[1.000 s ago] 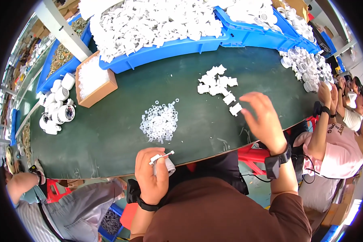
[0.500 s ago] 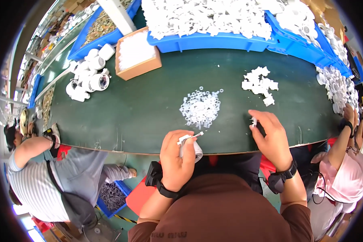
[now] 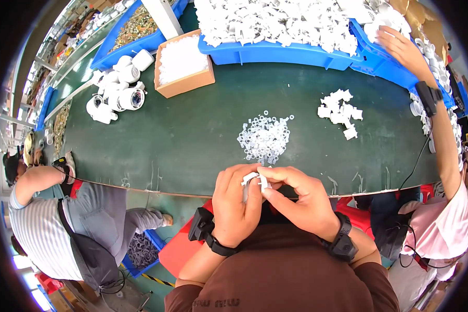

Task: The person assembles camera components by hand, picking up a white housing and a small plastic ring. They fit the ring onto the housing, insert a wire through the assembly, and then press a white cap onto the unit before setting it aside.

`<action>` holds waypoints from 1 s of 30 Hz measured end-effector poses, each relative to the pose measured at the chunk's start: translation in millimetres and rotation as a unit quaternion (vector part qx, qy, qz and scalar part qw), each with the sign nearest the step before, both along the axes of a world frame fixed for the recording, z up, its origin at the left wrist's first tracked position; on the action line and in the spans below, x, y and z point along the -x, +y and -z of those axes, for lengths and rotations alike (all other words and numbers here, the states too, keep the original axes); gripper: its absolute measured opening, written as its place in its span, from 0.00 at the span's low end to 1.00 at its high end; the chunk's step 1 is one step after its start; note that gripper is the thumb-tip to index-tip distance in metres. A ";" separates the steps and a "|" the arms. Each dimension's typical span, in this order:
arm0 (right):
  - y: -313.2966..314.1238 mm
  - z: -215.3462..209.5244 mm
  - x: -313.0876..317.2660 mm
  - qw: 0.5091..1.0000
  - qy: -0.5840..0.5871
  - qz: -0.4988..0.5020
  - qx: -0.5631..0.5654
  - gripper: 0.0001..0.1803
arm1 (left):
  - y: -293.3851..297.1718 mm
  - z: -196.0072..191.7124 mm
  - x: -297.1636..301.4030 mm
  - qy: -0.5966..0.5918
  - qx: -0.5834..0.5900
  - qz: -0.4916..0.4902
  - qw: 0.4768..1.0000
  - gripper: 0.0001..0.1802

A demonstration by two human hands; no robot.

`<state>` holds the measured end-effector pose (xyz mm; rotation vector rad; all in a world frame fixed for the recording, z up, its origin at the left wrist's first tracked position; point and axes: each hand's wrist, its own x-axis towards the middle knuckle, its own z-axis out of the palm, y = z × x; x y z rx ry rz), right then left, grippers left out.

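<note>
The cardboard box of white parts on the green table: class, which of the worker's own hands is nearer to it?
Left. The left hand lies below and right of the cardboard box; the right hand is farther right, touching the left around a small white part.

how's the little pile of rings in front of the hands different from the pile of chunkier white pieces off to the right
The ring pile is made of many tiny round rings, spread thin and flat; the chunky pile has fewer, larger, blocky angular pieces. The ring pile lies just beyond the left hand and right hand; the chunky pile sits farther off, nearer the blue bin. Both are white and lie loose on the dark green table.
</note>
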<state>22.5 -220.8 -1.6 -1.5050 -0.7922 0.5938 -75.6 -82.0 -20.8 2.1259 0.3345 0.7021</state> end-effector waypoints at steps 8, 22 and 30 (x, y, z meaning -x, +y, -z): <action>7.5 7.6 8.8 0.998 -0.029 0.052 -0.012 0.22 | -1.7 0.2 0.9 0.001 -0.001 0.007 1.000 0.17; 15.6 28.6 22.4 0.989 -0.048 0.132 -0.054 0.21 | -0.9 7.2 -5.4 -0.010 -0.083 0.010 0.996 0.18; -4.7 17.3 -7.8 0.996 0.015 0.089 -0.007 0.13 | 12.6 2.1 6.1 0.004 -0.114 0.040 0.993 0.13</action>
